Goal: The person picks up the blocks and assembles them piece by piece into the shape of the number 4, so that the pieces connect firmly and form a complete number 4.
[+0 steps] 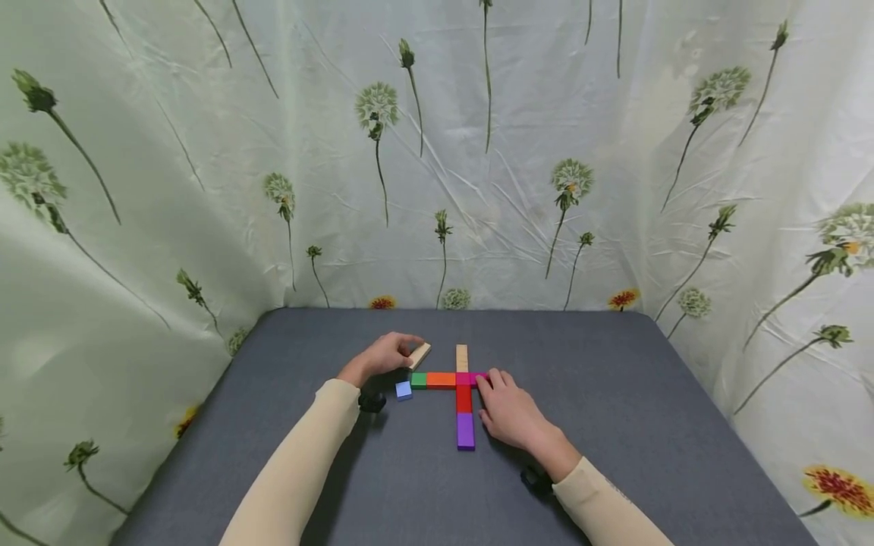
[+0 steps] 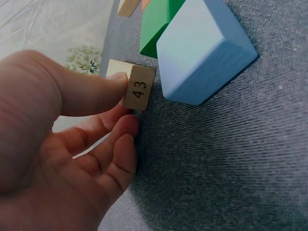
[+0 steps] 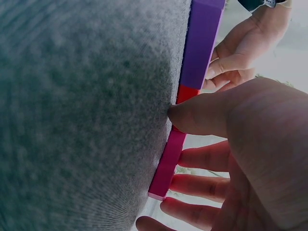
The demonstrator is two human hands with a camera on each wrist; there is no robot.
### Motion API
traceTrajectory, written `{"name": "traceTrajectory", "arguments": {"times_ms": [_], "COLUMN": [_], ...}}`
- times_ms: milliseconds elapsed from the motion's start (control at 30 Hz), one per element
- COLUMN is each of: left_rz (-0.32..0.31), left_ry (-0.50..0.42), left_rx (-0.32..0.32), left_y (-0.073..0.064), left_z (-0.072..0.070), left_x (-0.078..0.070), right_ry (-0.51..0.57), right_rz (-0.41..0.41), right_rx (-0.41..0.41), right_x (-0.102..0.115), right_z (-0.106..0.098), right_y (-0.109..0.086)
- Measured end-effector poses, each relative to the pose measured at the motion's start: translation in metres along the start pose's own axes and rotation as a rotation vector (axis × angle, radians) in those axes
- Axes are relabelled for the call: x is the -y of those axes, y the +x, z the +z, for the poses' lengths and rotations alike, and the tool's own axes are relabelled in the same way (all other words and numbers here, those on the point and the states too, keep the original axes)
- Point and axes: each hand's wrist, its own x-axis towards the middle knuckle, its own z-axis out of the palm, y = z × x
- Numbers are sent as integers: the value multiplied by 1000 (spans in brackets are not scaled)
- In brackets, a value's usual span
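My left hand (image 1: pixel 384 355) pinches a plain wooden block (image 1: pixel 420 355) between thumb and fingers. Its end, marked 43 (image 2: pixel 141 89), shows in the left wrist view. Close by lie a pale blue block (image 1: pixel 403 390) and a green block (image 1: pixel 419 381). Green, orange (image 1: pixel 441 381) and magenta (image 1: pixel 463 378) blocks form a row. My right hand (image 1: pixel 512 409) rests at its right end, fairly straight fingers touching the magenta block (image 3: pixel 167 166) and partly covering it in the head view. The right thumb lies against the red block (image 1: pixel 463 399).
A purple block (image 1: pixel 466 431) continues the column below the red one, and another plain wooden block (image 1: pixel 462 358) stands at its far end. The grey tabletop (image 1: pixel 601 379) meets a dandelion-print curtain (image 1: pixel 505 189) behind and at the sides.
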Motion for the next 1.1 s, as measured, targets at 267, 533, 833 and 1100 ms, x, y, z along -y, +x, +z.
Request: {"name": "traceTrajectory", "arguments": {"times_ms": [267,533,833,1100], "left_rz": [-14,15,48,42], "left_ry": [-38,-43,-68,-64], "left_rx": [47,79,102,80], "left_y": [3,2,0,-2], "left_z": [-1,3,2,4], "left_x": [0,2,2,2], "right_ry": [7,15,12,8], "right_rz": [1,5,5,2], "right_rx": [11,0,-2,-3], "right_x": [0,1,1,0], "right_z": [-1,-2,-2,-1], "right_y": [0,-2,-2,-2]}}
